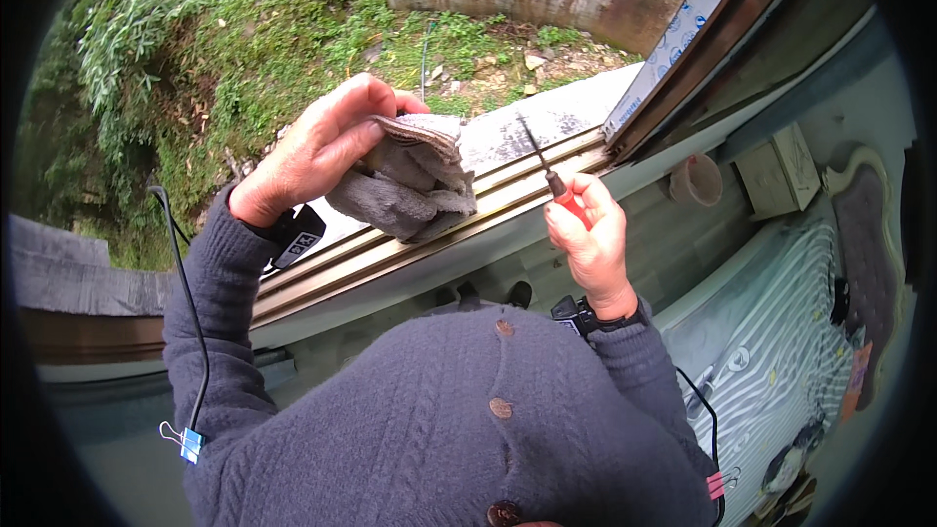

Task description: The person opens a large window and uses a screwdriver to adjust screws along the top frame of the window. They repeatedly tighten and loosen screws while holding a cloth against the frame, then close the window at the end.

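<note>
Left hand: clamped on a grey terry towel, thumb on the near face of the folded top edge, fingers mostly hidden behind. Towel is bunched, lower folds hanging loose over the sliding-window track in this view; can't tell if they touch it.

Right hand: closed round the red handle of a slim screwdriver, thumb and forefinger up near the front end. Dark shaft points up and away to the left, over the track and outer ledge. Tip too fine to read; looks clear of the towel.

Handling, my read: towel is soft, limp, light, not fragile. Grippy pile, so slip risk is low, but loose folds could snag on rail edges. Best hold is the stacked folded edge, where it's thickest. Screwdriver: light, rigid, handle probably smooth plastic, a bit slick if wet. Hold by the handle, fingers off the shaft. Thin shaft could flex if levered hard.

Further out: film-covered window frame up right, weedy slope outside. Indoors: bucket, pale nightstand, bed with striped cover.
</note>
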